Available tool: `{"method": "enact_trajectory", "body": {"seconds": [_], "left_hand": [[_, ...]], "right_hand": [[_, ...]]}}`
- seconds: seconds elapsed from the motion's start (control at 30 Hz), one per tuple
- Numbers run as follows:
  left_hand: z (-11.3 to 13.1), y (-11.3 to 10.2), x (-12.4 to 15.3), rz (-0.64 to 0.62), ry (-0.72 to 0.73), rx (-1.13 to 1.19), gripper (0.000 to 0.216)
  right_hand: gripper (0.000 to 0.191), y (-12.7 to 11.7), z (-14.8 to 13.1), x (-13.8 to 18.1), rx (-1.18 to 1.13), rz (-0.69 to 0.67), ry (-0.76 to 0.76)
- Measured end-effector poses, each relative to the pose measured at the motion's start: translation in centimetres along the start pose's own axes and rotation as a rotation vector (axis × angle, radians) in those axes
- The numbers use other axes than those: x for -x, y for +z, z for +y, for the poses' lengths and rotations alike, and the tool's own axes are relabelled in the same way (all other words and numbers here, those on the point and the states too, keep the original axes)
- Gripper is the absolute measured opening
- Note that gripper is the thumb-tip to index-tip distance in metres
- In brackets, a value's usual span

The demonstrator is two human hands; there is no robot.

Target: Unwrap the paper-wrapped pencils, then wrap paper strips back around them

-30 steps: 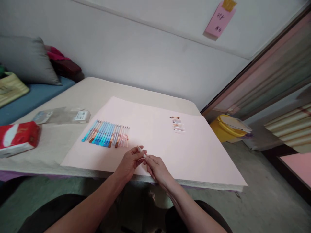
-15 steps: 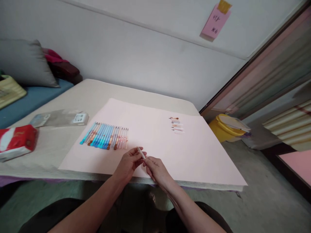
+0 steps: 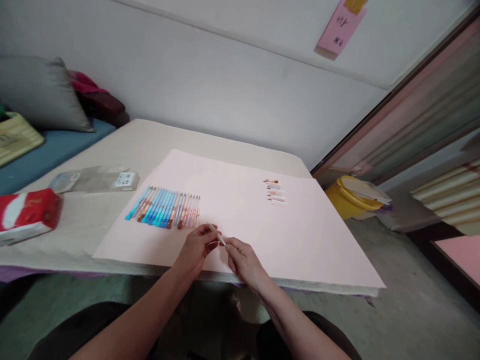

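Both of my hands meet over the near edge of a pale pink sheet (image 3: 240, 210). My left hand (image 3: 197, 247) and my right hand (image 3: 242, 257) pinch the two ends of one thin white pen part (image 3: 215, 233), its tip pointing up and to the left. A row of several blue, orange and clear pens (image 3: 163, 206) lies on the sheet just left of my left hand. A short column of small pen parts (image 3: 275, 192) lies farther away on the right of the sheet.
The sheet covers a beige table (image 3: 123, 145). On its left lie a clear plastic bag with a white label (image 3: 95, 180) and a red tissue pack (image 3: 26, 215). A grey cushion (image 3: 41, 92) sits on a blue mattress. A yellow bucket (image 3: 350, 197) stands on the floor at the right.
My hands shifted slightly left, and the white pen part now sticks out a little farther from my left fingers. Nothing else on the table moved.
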State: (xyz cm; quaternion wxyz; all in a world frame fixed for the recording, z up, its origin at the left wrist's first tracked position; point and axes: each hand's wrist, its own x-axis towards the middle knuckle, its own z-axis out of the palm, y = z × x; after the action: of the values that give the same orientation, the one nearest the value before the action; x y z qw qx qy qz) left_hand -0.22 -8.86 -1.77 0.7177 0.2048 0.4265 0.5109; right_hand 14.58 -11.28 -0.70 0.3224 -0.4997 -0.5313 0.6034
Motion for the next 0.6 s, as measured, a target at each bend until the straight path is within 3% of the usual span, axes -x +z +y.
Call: {"method": "enact_trajectory", "body": {"seconds": [0.17, 0.6], "left_hand": [[0.2, -0.6, -0.6, 0.054, 0.028, 0.022, 0.02], [2.3, -1.1, -1.0, 0.004, 0.083, 0.067, 0.019]], "right_hand": [[0.029, -0.2, 0.4, 0.0, 0.016, 0.009, 0.025], [0.028, -1.5, -0.7, 0.2, 0.018, -0.018, 0.043]]}}
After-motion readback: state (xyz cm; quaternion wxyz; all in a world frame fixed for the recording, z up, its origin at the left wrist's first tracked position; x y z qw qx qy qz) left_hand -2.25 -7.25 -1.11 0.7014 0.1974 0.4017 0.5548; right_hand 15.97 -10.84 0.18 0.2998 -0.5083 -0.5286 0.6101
